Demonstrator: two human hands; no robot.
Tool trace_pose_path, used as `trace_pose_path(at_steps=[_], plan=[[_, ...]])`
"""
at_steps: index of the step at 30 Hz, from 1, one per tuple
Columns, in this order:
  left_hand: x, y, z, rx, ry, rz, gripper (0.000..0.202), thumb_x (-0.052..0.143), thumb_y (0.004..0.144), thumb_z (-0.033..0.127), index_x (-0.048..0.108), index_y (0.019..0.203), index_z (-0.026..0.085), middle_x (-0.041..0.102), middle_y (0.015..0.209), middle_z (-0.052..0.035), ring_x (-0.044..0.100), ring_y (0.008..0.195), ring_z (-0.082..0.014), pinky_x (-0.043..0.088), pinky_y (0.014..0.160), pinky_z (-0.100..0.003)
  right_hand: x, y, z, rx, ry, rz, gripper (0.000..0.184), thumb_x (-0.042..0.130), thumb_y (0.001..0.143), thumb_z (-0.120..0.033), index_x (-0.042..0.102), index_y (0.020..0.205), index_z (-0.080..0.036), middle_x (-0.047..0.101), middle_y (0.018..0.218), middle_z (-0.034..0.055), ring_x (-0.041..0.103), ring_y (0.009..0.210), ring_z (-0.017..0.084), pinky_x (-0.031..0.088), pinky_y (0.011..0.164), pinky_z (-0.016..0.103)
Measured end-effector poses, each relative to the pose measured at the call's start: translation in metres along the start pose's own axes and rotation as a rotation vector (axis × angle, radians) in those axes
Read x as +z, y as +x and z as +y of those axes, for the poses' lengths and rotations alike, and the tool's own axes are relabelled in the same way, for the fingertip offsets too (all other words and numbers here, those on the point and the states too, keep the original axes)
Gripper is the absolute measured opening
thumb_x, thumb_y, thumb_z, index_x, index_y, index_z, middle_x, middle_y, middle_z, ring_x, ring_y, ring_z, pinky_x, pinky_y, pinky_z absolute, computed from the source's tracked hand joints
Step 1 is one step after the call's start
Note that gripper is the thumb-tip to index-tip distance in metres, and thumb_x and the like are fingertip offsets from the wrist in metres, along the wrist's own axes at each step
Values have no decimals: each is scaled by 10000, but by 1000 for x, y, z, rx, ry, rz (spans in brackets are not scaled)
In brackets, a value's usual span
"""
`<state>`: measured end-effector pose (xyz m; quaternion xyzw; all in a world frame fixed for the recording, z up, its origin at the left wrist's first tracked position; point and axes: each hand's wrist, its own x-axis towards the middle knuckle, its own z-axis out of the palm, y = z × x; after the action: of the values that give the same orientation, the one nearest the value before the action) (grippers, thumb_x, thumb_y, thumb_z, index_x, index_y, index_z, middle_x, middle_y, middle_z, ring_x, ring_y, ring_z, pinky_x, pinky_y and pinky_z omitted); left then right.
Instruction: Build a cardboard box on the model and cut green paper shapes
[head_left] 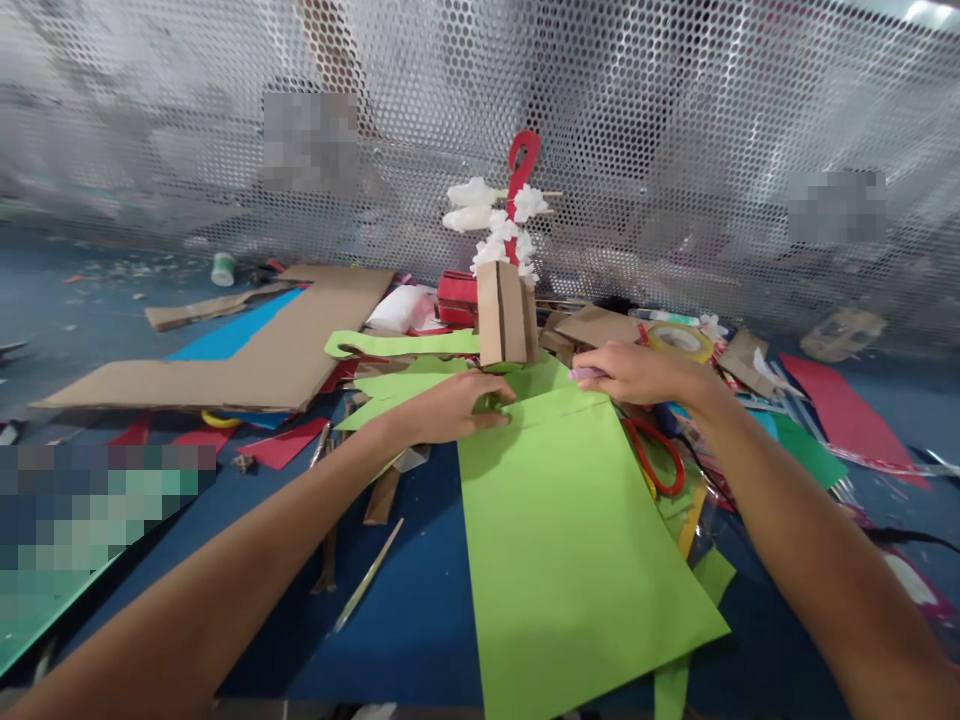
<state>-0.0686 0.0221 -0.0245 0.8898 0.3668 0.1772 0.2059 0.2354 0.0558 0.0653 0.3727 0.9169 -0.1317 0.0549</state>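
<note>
A large sheet of light green paper (577, 540) lies in front of me, its lower end near the table's front edge. My left hand (472, 403) is at its upper left corner, fingers curled onto the paper. At the upper right corner, my right hand (630, 373) is closed around a small lavender object (587, 373), mostly covered by the fingers. More cut green paper (409, 385) spreads behind the left hand. Just beyond both hands stands a cardboard block (504, 315) bearing a red hook shape (523, 160) with white tufts.
Orange-handled scissors (660, 460) lie partly under the sheet's right side. A roll of yellow tape (681, 342) sits behind my right hand. Brown cardboard (300, 340) covers blue material at left. Red paper (851, 410) lies at right. A perforated metal screen (420, 90) rises behind the table.
</note>
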Motion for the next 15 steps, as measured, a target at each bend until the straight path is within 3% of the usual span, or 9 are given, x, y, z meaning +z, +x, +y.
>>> trace_pose_path(at_steps=[5, 11, 15], plan=[[1, 1, 3, -89, -120, 10, 372, 688, 967, 438, 712, 1247, 194, 788, 1145, -109, 752, 978, -251, 588, 842, -347, -5, -3, 2, -15, -36, 27, 240, 491, 1035, -343, 505, 826, -225, 572, 722, 28, 534, 753, 210, 294, 691, 322], [3, 2, 6, -89, -119, 9, 316, 672, 976, 383, 735, 1223, 197, 786, 1138, -111, 743, 990, -256, 578, 848, -350, -2, -1, 8, -9, -14, -10, 287, 498, 1030, -362, 443, 783, -229, 565, 709, 22, 514, 706, 196, 294, 673, 326], [8, 2, 6, -63, 14, 11, 303, 643, 1005, 351, 743, 1246, 196, 780, 1125, -122, 730, 1023, -280, 559, 878, -376, 2, 2, 11, 11, 1, -54, 261, 497, 1023, -360, 466, 801, -225, 612, 775, 39, 529, 714, 193, 310, 678, 326]])
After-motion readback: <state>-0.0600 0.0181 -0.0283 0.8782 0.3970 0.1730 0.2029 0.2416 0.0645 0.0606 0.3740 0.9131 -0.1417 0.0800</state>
